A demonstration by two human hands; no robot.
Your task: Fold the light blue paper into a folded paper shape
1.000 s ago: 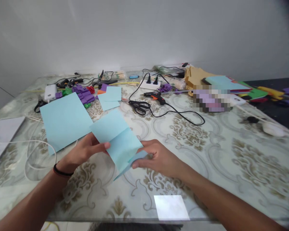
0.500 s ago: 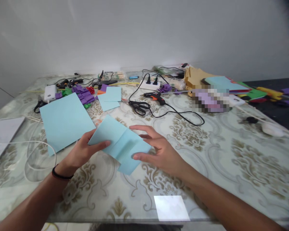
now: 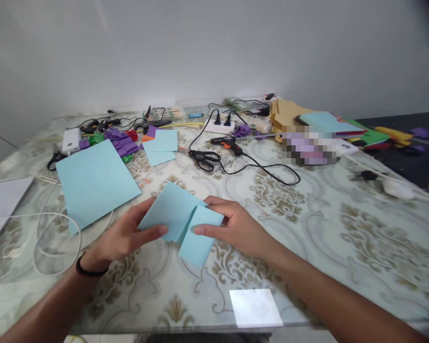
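Both hands hold a folded light-blue paper [image 3: 171, 212] just above the patterned table [image 3: 307, 228]. My left hand [image 3: 123, 236] pinches its left half, thumb on top. My right hand [image 3: 238, 228] grips the right flap [image 3: 200, 233], which is folded over and hangs down toward me. A black band circles my left wrist. A large light-blue sheet [image 3: 95, 181] lies flat on the table just left of my hands.
Two small blue squares [image 3: 160, 145], purple and green paper bits [image 3: 123, 143], black scissors [image 3: 203, 159], a glue gun [image 3: 229, 143] with its cord, a power strip [image 3: 218, 126] and a coloured paper stack [image 3: 329, 124] lie further back. A white cable [image 3: 57, 228] loops at left.
The right flap has been folded further over the paper. Both hands have drawn closer together, and my right fingers have closed on the flap.
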